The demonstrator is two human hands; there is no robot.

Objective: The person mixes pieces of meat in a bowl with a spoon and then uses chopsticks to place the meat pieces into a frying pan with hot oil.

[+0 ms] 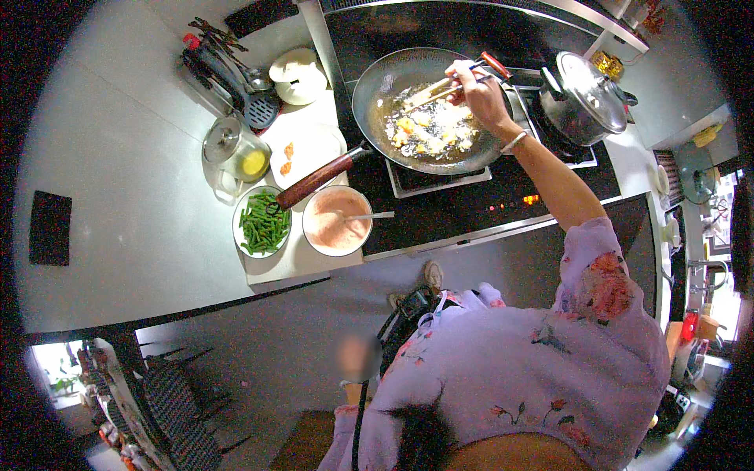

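My right hand [474, 88] grips a pair of long cooking chopsticks [433, 93] with wooden tips and red ends. The tips point down into a dark wok [371, 97] on the stove's left burner. Several pale golden pieces of food [433, 132] lie in bubbling oil there; glare hides some of them. The wok's wooden handle [315, 176] reaches left over the counter. My left hand [356, 356] hangs low at my side, away from the stove. A blur covers it, so its fingers cannot be made out.
Left of the stove stand a bowl of pinkish paste [333, 226] with a spoon, a bowl of cut green beans [265, 226], a white plate [321, 141] with small brown pieces, a glass pitcher [235, 156] and a white lidded pot [297, 76]. A lidded steel pot [574, 112] occupies the right burner.
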